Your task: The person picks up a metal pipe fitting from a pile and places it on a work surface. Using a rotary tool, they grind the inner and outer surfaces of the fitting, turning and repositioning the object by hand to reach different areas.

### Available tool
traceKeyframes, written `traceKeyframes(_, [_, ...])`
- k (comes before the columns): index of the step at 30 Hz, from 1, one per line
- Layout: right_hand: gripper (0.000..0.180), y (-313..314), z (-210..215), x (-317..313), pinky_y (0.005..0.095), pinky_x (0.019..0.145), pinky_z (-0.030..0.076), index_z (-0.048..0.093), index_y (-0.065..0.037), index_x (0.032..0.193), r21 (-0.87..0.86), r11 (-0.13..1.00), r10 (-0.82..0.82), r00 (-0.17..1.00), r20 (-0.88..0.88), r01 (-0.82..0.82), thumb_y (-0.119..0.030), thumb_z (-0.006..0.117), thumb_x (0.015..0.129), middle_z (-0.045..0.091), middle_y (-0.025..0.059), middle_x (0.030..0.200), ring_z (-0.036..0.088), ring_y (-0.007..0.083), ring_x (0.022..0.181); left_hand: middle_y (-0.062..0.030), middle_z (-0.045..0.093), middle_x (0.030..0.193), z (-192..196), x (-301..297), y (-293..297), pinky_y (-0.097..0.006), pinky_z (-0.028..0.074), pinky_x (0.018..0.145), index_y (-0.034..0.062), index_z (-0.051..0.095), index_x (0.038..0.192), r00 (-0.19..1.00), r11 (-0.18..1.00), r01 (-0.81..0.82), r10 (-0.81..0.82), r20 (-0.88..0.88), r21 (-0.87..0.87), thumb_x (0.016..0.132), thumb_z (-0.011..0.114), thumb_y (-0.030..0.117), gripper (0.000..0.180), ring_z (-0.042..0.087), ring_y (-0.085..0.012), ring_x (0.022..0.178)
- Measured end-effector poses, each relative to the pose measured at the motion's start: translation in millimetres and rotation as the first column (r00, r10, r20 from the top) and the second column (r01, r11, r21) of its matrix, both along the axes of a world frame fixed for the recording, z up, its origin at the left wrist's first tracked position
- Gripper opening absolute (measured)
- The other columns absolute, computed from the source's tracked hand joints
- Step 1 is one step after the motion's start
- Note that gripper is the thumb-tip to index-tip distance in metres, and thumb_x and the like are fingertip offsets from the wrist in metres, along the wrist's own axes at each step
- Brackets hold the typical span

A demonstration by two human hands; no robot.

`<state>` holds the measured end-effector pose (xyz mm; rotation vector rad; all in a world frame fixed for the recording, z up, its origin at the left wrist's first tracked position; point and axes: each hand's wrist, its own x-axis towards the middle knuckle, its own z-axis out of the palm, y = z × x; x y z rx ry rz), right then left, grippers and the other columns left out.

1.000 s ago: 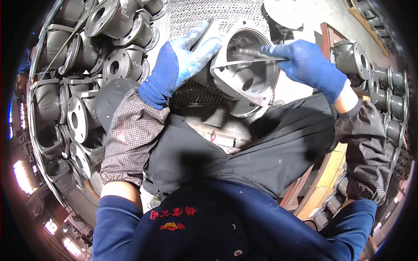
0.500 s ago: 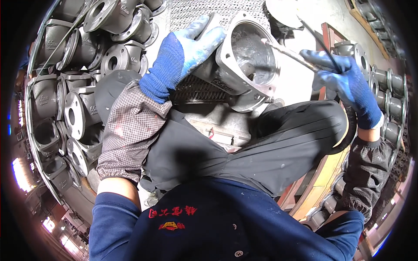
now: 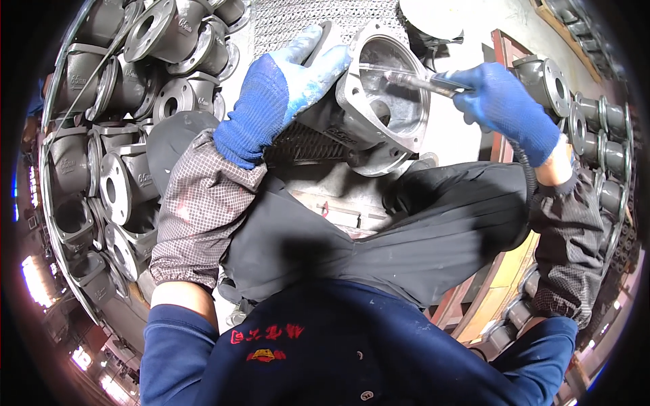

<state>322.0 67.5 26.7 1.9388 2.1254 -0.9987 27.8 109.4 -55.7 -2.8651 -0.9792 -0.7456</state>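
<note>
A grey cast-metal valve body (image 3: 345,118) lies tilted between my knees, its wide square-flanged mouth facing up and to the right. My left hand (image 3: 298,74), in a blue coated glove, grips the round flange at its left end, thumb and fingers on either side. In my gloved right hand (image 3: 494,98) is a slim metal tool (image 3: 416,82), held from the right. The tool's thin tip reaches into the mouth of the valve body; whether it touches the inner wall I cannot tell. A round hole shows in the cavity below the tip.
Many similar grey castings (image 3: 125,179) are stacked at the left. More castings (image 3: 552,84) stand at the right, by a reddish metal frame (image 3: 501,57). A metal mesh (image 3: 305,30) lies beyond the valve body. A dark ribbed hose (image 3: 527,166) runs by my right wrist.
My right hand has moved left and turned over, bringing the tool's tip farther into the valve body's mouth. My left hand keeps its grip on the flange.
</note>
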Motion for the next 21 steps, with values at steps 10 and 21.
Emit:
traceKeyframes(10, [0.036, -5, 21, 16, 0.0297, 0.052, 0.052, 0.062, -0.004, 0.116, 0.087, 0.996, -0.024, 0.999, 0.026, 0.021, -0.012, 0.050, 0.083, 0.060, 0.0061, 0.055, 0.055, 0.0114, 0.042, -0.0207, 0.057, 0.121, 17, 24, -7, -0.034, 0.051, 0.086, 0.0196, 0.056, 0.125, 0.894, 0.707, -0.185, 0.410, 0.183, -0.682, 0.088, 0.057, 0.039, 0.042, 0.061, -0.0334, 0.102])
traceKeyframes(21, [0.035, -7, 3, -6, 0.0304, 0.055, 0.053, 0.067, -0.008, 0.109, -0.042, 0.996, -0.070, 0.996, 0.062, 0.073, -0.010, 0.051, 0.078, 0.062, 0.0129, 0.062, 0.058, 0.0160, 0.045, -0.0223, 0.057, 0.119, 4, 8, 5, -0.033, 0.051, 0.085, 0.0200, 0.058, 0.124, 0.999, 0.998, 0.022, -0.024, -0.025, -0.058, 0.090, 0.056, 0.034, 0.036, 0.062, -0.0353, 0.099])
